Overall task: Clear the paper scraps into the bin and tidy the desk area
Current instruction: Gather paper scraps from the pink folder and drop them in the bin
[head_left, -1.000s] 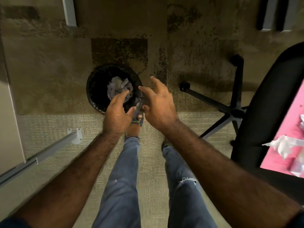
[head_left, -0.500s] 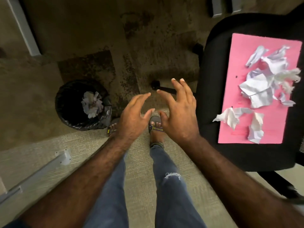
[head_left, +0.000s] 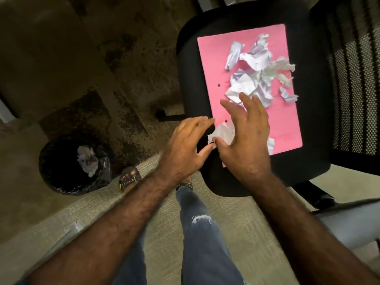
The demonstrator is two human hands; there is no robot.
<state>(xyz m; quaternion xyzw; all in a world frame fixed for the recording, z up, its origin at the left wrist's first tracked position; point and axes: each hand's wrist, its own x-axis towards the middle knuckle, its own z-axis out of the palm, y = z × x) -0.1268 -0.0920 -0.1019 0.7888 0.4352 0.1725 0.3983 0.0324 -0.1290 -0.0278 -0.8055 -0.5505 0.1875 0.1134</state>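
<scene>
Pink sheet (head_left: 211, 64) on the black chair seat (head_left: 189, 64), upper right, carries torn paper scraps (head_left: 255, 75). Both hands, left hand (head_left: 185, 147) and right hand (head_left: 246, 142), hover spread and released over the nearest scrap (head_left: 223, 133). Lined bin (head_left: 59, 173) with scraps stands lower left.

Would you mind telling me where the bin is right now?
The bin stands on the floor at the lower left of the head view, left of the chair, beside the person's sandalled foot.

Office setting, as indicated by a black swivel chair w/ mesh back (head_left: 257, 177), carpet-tile floor (head_left: 51, 79), lined wastebasket (head_left: 61, 182) & metal desk leg (head_left: 70, 231).
</scene>
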